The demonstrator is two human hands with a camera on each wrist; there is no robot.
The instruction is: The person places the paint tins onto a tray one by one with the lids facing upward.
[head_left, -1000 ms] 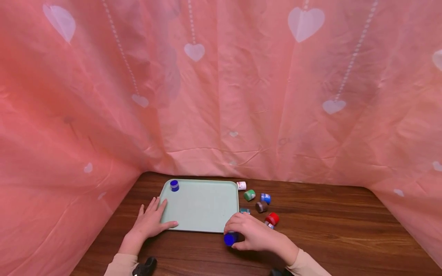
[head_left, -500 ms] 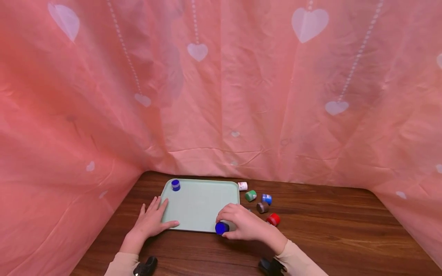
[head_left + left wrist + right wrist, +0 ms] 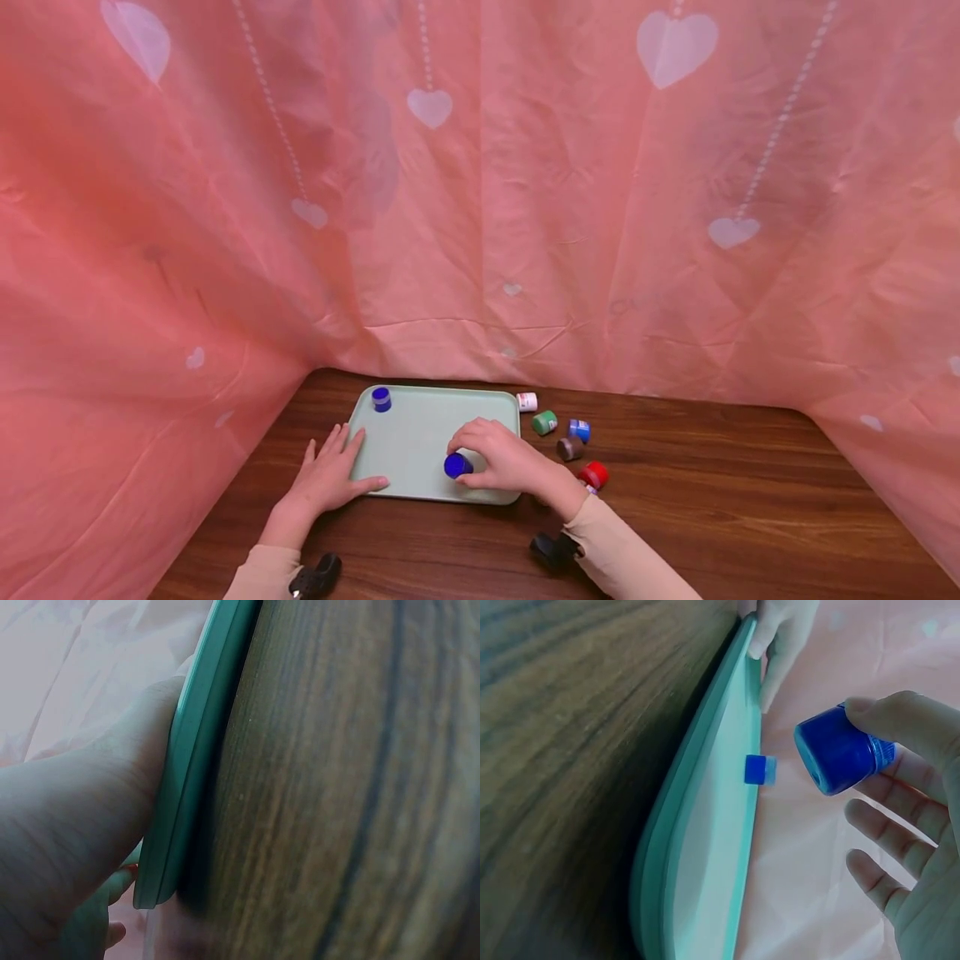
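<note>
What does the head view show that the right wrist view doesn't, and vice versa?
Head only: white jar, green jar, loose blue jar, brown jar and red jar, on the table beside the tray.
Right wrist only: the palm side of the right hand, and open space between the held blue jar and the tray.
Both show: right hand, left hand, held blue jar, tray, standing blue jar, table and pink curtain.
</note>
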